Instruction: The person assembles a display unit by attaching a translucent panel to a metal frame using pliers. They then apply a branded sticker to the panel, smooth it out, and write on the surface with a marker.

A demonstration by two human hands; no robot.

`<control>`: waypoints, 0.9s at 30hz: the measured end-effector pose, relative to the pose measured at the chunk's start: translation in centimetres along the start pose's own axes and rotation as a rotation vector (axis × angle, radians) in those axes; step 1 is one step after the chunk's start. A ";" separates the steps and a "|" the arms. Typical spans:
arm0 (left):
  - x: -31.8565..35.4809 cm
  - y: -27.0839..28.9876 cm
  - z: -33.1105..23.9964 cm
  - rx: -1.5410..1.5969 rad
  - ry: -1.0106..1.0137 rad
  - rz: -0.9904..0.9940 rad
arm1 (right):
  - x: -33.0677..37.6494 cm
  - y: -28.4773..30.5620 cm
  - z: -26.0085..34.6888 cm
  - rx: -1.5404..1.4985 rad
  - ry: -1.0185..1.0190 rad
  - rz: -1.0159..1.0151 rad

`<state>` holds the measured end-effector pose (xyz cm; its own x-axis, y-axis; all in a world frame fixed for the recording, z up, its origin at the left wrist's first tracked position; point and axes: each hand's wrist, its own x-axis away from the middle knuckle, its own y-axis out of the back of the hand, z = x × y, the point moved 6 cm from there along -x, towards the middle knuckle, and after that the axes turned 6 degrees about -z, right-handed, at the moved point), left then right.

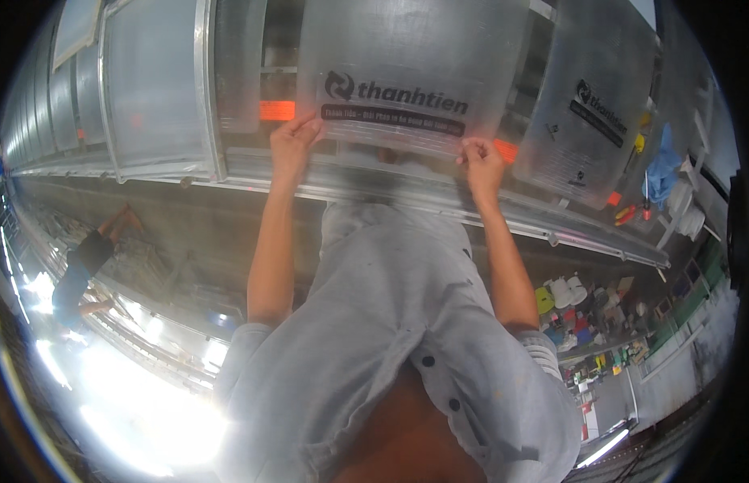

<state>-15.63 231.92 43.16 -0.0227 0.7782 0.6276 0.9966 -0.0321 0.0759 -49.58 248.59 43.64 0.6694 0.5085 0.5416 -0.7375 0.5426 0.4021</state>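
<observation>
Upper centre, a translucent sheet (411, 52) stretches between left hand (291, 148) and right hand (482, 167), fingertips closed, pinching its lower corners

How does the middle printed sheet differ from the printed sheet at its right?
The middle sheet has the left hand and right hand at its near corners; the right sheet has no hand on it. The middle sheet's print looks larger, the right sheet's more slanted. Both are translucent with dark print.
</observation>
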 end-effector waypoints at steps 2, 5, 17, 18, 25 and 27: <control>-0.4 0.3 0.3 -0.071 -0.006 0.007 | 0.0 0.0 -0.5 -0.025 -0.044 -0.016; -0.3 0.5 -0.5 -0.215 -0.032 0.027 | 0.4 0.3 -0.9 -0.059 -0.128 -0.036; -0.7 0.0 -2.8 -0.376 -0.025 -0.090 | 1.3 1.2 -1.0 -0.075 -0.103 -0.242; -0.6 0.0 -3.0 -0.396 -0.027 -0.108 | 1.5 1.2 -0.9 -0.063 -0.091 -0.253; -0.6 -0.1 -3.3 -0.571 -0.057 -0.226 | 1.9 0.7 0.1 0.124 0.125 -0.305; -0.5 0.2 -3.0 -0.558 -0.047 -0.207 | 1.8 0.7 0.0 0.174 0.128 -0.352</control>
<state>-15.67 229.62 45.20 -0.1955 0.8302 0.5220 0.7792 -0.1917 0.5967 -48.89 249.84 44.90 0.8810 0.3973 0.2568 -0.4584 0.5826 0.6712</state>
